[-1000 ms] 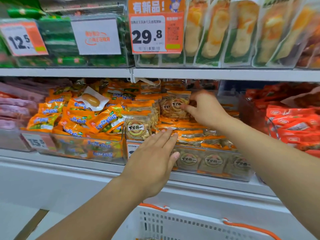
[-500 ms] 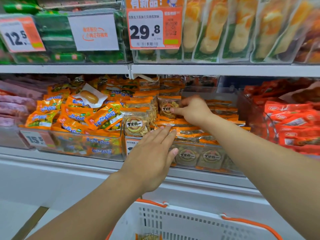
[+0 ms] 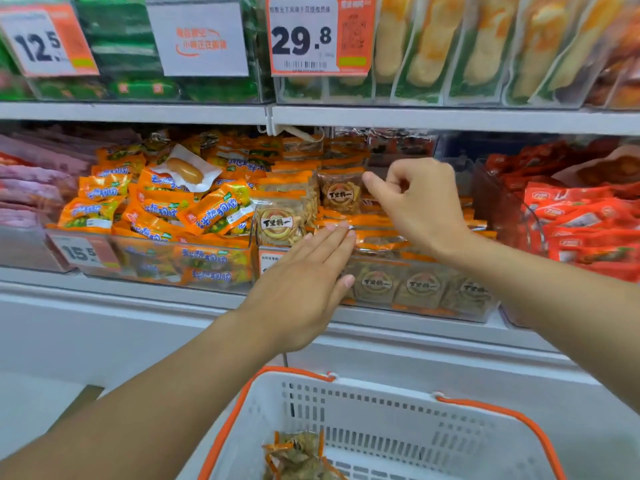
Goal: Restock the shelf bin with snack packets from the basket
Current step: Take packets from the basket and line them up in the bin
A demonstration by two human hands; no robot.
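Filling the bin [image 3: 419, 296]
Left hand [image 3: 301, 289] lay flat mid-frame; right hand [image 3: 420, 206] curled, empty. Packets [image 3: 341, 194] looked light, crinkly; pinch edges.

L hand [image 3: 304, 285] flat, fingers straight, tips resting on snack packets [image 3: 377, 237] at front of clear shelf bin [image 3: 426, 299]. R hand [image 3: 419, 202] above the bin w/ fingers curled, holding nothing, just beside an upright packet [image 3: 339, 194]. White basket [image 3: 381, 410] w/ orange rim below, more packets [image 3: 301, 455] inside. Price tag [image 3: 304, 36] reads 29.8.
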